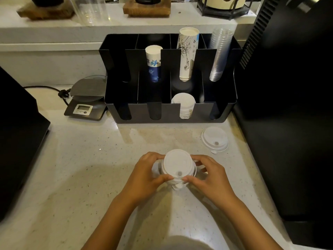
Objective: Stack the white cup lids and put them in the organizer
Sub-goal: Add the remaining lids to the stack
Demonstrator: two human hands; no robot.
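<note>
Item: stack of white lids (178,166), held between our two hands above the worktop (86,170), near its front edge. The stack's long axis runs upright, the top lid facing up at us, its small sip hole toward our body. We cannot count the lids in it.

Left hand (146,175): grip pinching the stack's left side, thumb at the near rim, fingers curled round the far rim. Right hand (207,175): grip pinching the right side likewise.

Loose lids (215,139): lying flat on the worktop, right of centre, well apart from the hands; two by the rims, though we cannot be sure.

Organizer (169,112): one, black, four columns of compartments. Front row, third from left: one stack of lids (183,105), upright. Back row: one blue-and-white cup stack (153,63), one tall printed cup stack (187,55), one clear cup stack (219,55), all leaning back.

Scale (86,100): one, left of the organizer.
</note>
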